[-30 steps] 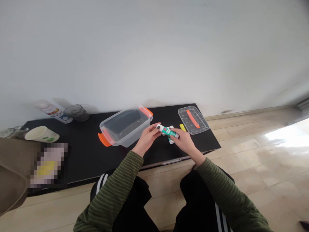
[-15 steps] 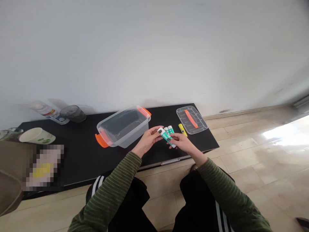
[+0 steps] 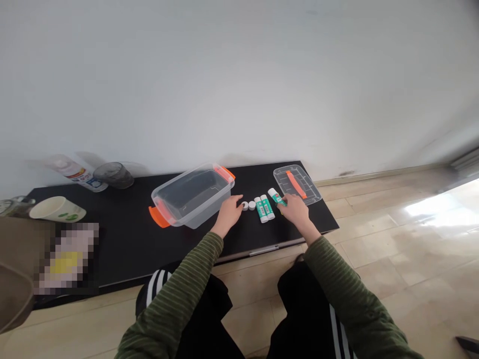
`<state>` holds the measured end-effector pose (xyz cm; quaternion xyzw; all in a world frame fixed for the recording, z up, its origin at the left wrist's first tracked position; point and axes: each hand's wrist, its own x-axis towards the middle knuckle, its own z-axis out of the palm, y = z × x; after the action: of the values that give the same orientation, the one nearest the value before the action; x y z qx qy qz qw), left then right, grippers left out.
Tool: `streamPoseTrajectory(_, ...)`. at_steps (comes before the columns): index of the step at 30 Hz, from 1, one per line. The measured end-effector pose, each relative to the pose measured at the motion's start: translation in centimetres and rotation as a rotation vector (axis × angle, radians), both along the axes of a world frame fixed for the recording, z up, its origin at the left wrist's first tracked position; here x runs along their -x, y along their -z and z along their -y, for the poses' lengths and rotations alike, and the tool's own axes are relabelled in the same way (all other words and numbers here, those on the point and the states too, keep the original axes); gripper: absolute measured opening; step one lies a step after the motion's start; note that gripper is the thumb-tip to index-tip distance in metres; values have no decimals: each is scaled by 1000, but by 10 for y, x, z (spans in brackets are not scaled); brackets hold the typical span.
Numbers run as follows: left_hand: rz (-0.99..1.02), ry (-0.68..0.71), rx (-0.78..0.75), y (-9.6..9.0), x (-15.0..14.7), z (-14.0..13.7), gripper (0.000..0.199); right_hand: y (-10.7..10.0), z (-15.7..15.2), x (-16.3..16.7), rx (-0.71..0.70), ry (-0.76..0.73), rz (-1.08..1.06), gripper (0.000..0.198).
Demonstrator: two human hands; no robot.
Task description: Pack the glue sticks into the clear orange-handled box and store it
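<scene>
Two glue sticks (image 3: pixel 264 208) lie paired; right hand (image 3: pixel 297 210) grips a third stick (image 3: pixel 274 194), left hand (image 3: pixel 229 214) open beside white rounds (image 3: pixel 252 205).

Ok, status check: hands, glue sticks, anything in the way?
Right hand gripping one glue stick; left hand at white caps. Two more glue sticks side by side. Box lid close to right hand.

My right hand (image 3: pixel 296 211) holds a slanted green-and-white cylindrical plastic tube (image 3: pixel 276 196). Between my hands, two matching tubes (image 3: pixel 260 210) lie side by side; two short white round caps (image 3: pixel 252 205) sit just beside my left hand (image 3: pixel 229 215).
</scene>
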<state>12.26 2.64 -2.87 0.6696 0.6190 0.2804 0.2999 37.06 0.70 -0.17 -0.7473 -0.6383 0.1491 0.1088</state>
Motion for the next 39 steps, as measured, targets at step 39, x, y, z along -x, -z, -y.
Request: streamPoseTrajectory(39, -248, 69, 16, -13, -1, 14, 19, 10, -2, 44, 167, -136, 245, 28)
